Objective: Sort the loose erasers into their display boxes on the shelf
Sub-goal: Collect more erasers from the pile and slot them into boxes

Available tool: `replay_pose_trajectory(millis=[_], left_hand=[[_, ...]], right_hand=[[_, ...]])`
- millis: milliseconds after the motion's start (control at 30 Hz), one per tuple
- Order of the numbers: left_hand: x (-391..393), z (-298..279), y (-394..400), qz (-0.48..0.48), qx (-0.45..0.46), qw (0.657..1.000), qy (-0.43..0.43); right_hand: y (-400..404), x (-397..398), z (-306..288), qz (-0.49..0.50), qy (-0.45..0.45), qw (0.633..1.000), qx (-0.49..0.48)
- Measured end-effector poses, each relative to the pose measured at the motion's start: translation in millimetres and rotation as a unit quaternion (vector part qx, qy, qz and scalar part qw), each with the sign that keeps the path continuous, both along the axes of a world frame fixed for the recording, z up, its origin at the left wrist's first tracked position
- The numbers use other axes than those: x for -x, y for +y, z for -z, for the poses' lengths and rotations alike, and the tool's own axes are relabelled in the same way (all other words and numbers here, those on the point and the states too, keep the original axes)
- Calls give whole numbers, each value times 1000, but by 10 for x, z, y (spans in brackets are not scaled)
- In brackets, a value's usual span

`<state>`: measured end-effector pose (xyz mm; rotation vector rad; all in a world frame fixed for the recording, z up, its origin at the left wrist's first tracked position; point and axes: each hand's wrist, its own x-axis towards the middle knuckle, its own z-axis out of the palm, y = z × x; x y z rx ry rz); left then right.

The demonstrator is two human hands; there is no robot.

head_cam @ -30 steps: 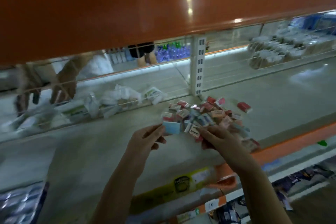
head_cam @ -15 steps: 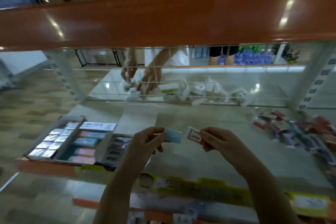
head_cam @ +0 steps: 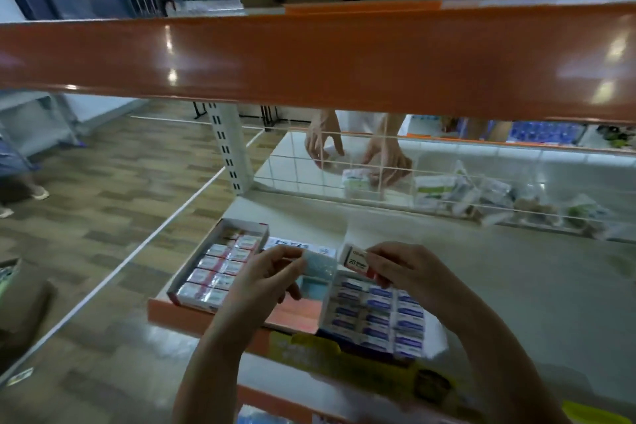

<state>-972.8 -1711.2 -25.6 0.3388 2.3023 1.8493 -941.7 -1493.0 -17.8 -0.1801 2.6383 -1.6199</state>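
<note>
Left hand [head_cam: 265,272] fingers pinch pale blue eraser [head_cam: 318,263] — right hand [head_cam: 406,268] fingers pinch white 2B eraser [head_cam: 356,260], both above display boxes [head_cam: 375,317] at shelf's [head_cam: 516,286] 7 o'clock.

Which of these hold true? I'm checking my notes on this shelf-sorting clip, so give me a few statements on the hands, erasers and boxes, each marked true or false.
1. The left hand pinches a pale blue eraser. True.
2. The right hand is empty. False: it pinches a white eraser printed 2B.
3. Both erasers are held above the display boxes at the shelf's left end. True.
4. The right box holds red-sleeved erasers. False: its erasers have blue sleeves; the red ones are in the left box.
5. Another person's hands work behind the wire grid. True.
</note>
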Motion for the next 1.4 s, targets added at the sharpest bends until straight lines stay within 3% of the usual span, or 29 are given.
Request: replay_pose_trajectory(millis=[167, 267, 467, 667, 867, 1033, 1400], left_hand=[[283, 79, -352, 24, 51, 998, 10], [396, 152, -404, 51, 127, 990, 38], [521, 367, -280, 79, 237, 963, 106], [540, 523, -116, 63, 258, 953, 148], [564, 593, -133, 61, 323, 916, 229], [536, 609, -117, 73, 323, 915, 231], [535, 597, -202, 134, 380, 874, 273]], right_hand=[[-351, 256, 56, 17, 7, 999, -47], [-454, 309, 123, 45, 1, 997, -69], [-520, 235, 259, 92, -16, 994, -53], [-467, 146, 335, 128, -28, 989, -64], [-442, 101, 361, 130, -36, 987, -83], [-477, 134, 361, 126, -40, 989, -66], [-482, 112, 389, 139, -38, 989, -43]])
